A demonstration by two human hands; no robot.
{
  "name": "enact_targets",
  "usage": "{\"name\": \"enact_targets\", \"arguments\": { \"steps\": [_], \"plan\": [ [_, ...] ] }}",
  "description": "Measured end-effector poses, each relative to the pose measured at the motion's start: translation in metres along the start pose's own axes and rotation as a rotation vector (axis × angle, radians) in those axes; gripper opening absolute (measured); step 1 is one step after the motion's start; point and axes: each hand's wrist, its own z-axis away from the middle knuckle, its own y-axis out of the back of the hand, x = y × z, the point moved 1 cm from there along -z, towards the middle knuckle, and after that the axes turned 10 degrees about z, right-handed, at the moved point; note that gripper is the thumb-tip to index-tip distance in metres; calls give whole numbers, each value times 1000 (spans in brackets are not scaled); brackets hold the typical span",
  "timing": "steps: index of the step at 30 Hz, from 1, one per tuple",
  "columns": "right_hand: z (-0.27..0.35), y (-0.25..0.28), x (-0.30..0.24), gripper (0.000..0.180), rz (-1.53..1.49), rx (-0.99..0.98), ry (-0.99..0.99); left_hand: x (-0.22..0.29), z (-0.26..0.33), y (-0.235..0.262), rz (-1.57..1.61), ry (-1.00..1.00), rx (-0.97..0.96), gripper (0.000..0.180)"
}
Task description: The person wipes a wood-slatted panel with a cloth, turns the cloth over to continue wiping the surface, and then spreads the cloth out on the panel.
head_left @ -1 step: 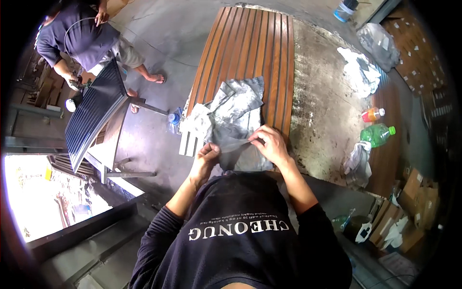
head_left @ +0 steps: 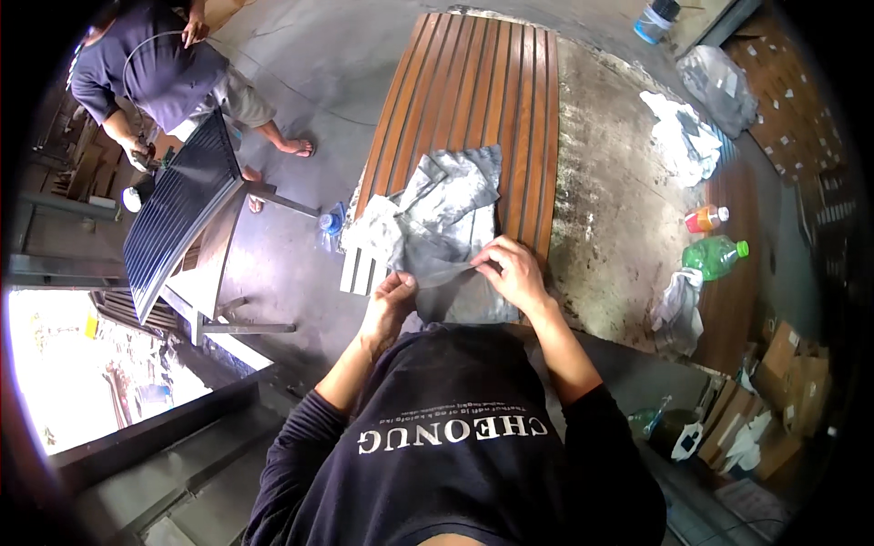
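Between my hands a thin see-through grey sheet [head_left: 443, 273], seemingly plastic film, is stretched just in front of my body. My left hand [head_left: 391, 300] is closed in a pinch on its left edge. With thumb and forefinger, my right hand [head_left: 512, 273] pinches the sheet's right edge. Just beyond the sheet, a crumpled white and grey stained cloth [head_left: 451, 196] lies on a slatted brown wood panel [head_left: 473, 86]. The pale slat ends [head_left: 357, 273] of the panel show left of the cloth. Part of the sheet hangs low against my dark shirt, and its lower end is hard to make out.
At left a person [head_left: 155, 73] works over a dark ribbed panel [head_left: 187, 209] on a stand. A water bottle [head_left: 330, 221] stands by the table's left side. On the right are a green bottle [head_left: 715, 257], an orange-red bottle [head_left: 706, 218] and white rags [head_left: 685, 141].
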Motion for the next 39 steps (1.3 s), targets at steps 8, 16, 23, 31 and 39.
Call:
{"name": "enact_targets", "arguments": {
  "steps": [8, 16, 23, 31, 39],
  "plan": [
    [9, -8, 4, 54, 250, -3, -165, 47, 3, 72, 273, -220, 174, 32],
    [20, -19, 12, 48, 318, -35, -365, 80, 39, 125, 383, -417, 536, 16],
    [-19, -23, 4, 61, 324, -56, -316, 15, 62, 142, 436, -273, 485, 45],
    [-105, -12, 70, 20, -335, -129, -564, 54, 59, 98, 71, -588, 491, 15],
    [-59, 1, 145, 29, -358, 84, -761, -15, 54, 118, -801, -254, 707, 31]
  ]
}}
